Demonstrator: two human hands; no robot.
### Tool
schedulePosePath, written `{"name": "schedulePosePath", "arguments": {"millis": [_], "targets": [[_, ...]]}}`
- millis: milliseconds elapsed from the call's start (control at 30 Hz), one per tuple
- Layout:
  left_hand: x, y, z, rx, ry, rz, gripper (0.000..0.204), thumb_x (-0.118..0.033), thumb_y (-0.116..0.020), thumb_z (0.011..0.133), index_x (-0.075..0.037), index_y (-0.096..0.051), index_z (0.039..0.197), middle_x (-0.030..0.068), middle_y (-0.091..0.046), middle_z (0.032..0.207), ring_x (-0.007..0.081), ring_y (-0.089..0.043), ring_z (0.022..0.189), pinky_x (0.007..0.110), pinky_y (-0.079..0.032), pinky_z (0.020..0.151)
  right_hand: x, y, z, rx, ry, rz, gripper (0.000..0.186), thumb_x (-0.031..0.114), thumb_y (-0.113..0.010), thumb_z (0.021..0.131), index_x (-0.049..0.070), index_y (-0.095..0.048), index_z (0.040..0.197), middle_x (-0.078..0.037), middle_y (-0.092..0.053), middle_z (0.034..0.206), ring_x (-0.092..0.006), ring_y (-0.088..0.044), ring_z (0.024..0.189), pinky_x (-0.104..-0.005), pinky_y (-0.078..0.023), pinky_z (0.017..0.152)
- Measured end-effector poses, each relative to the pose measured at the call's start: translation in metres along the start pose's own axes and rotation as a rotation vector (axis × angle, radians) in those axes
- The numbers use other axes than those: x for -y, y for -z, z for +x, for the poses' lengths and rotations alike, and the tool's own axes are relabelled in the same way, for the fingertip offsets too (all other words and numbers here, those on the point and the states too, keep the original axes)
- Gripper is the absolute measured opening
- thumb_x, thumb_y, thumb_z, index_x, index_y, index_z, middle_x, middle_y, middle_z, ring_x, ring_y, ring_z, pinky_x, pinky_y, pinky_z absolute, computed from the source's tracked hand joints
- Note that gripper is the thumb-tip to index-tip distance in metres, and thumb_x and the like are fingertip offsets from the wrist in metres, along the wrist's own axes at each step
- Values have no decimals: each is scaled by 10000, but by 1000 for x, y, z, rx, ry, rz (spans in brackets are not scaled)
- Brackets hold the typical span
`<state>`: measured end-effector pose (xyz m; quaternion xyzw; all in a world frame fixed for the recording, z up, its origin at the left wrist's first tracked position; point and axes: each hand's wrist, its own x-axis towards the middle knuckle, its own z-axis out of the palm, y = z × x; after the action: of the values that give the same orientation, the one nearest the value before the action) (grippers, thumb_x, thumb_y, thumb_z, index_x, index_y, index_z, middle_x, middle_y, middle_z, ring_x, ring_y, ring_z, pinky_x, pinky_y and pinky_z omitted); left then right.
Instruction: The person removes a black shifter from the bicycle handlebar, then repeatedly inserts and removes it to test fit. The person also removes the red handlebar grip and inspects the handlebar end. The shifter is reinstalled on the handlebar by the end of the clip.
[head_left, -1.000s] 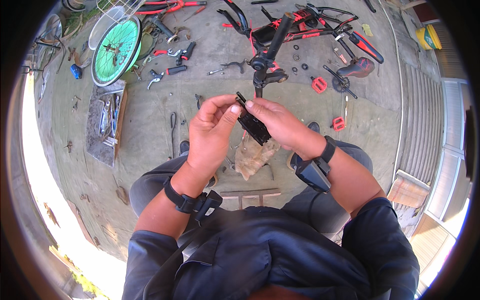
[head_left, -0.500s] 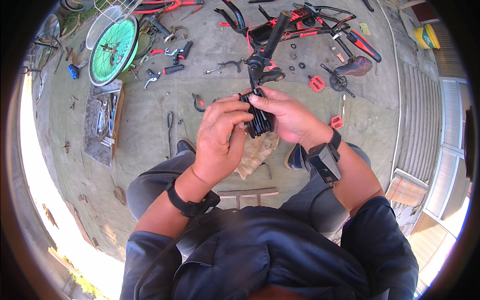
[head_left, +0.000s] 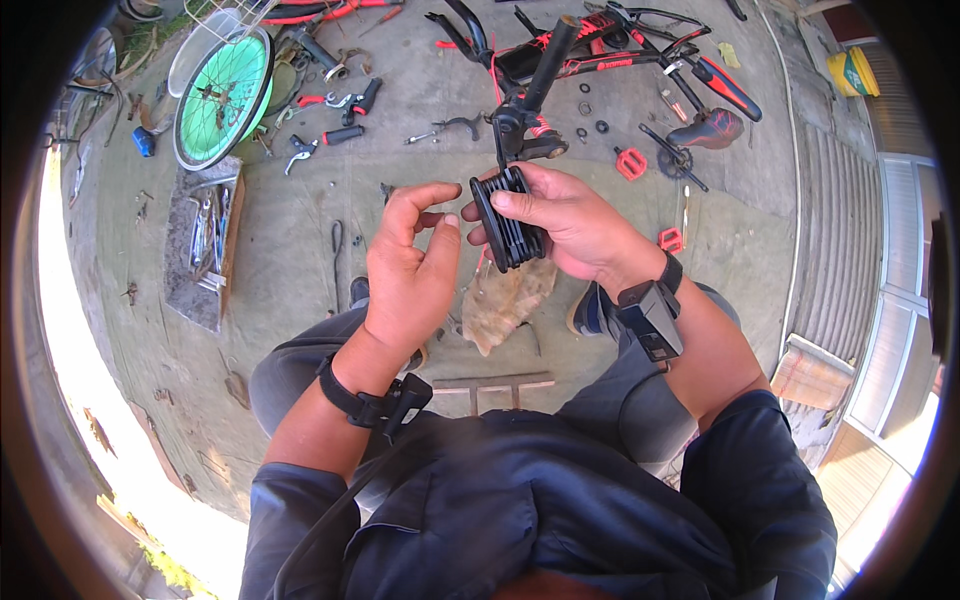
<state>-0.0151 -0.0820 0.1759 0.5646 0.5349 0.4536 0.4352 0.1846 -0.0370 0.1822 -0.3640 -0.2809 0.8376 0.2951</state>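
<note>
My right hand (head_left: 580, 222) is closed round a black folding hex key set (head_left: 512, 236), the thumb lying across its near face. One thin key points up from the set towards the black handlebar stem (head_left: 513, 128) on the bicycle frame; whether its tip sits in a bolt is hard to make out. Just left of the set, my left hand (head_left: 408, 270) is apart from it, index finger stretched out and thumb spread, holding nothing. Below the set a crumpled tan cloth or paper (head_left: 505, 305) lies on the ground.
The black and red bicycle frame (head_left: 575, 68) lies ahead. At left are a green-rimmed wheel (head_left: 222, 100) and a tray of wrenches (head_left: 183, 275). Loose brake levers (head_left: 300, 152), red pedals (head_left: 630, 163), a crank (head_left: 676, 160) and a saddle (head_left: 708, 130) are spread around.
My left hand has let go of the hex key set and drawn back to the left, its fingers opening. The set stays in my right hand, slightly turned.
</note>
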Motion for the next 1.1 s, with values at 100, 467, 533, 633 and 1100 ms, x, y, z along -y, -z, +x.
{"name": "schedulePosePath", "arguments": {"millis": [100, 467, 533, 633, 1100], "targets": [[1, -2, -1, 4, 85, -91, 245, 27, -578, 942, -37, -607, 1176, 70, -637, 1142, 150, -602, 1029, 292, -494, 887, -1, 0, -1, -87, -34, 41, 343, 251, -606, 1010, 19, -528, 1250, -191, -654, 1201, -297, -692, 1044, -434, -592, 826], [3, -1, -1, 22, 88, -108, 244, 18, -559, 974, -35, -601, 1208, 44, -650, 1202, 75, -584, 1008, 243, -460, 893, 0, 5, 4, -149, -97, 186, 468, 375, -413, 1044, -14, -549, 1265, -239, -641, 1253, -379, -657, 1129, -461, -549, 906], [3, -1, 0, 29, 87, -112, 242, 19, -557, 975, -32, -600, 1207, 50, -651, 1206, 85, -585, 1041, 249, -461, 907, 2, 4, 3, -144, -106, 198, 471, 366, -404, 1042, -16, -546, 1278, -246, -635, 1267, -388, -652, 1139, -460, -545, 917], [3, -1, 0, 34, 88, -101, 240, 20, -555, 976, -28, -599, 1206, 57, -652, 1211, 97, -585, 1074, 256, -462, 923, 4, 2, 3, -149, -111, 203, 474, 360, -399, 1040, -16, -543, 1290, -249, -632, 1274, -397, -647, 1150, -462, -543, 926], [-1, -1, 1, 28, 138, -113, 243, 13, -561, 976, -37, -605, 1210, 40, -657, 1201, 82, -575, 1046, 247, -455, 900, 0, 4, 5, -210, -32, 228, 365, 352, -543, 1018, 42, -622, 1194, -80, -677, 1031, -208, -666, 877, -376, -566, 782]]}}
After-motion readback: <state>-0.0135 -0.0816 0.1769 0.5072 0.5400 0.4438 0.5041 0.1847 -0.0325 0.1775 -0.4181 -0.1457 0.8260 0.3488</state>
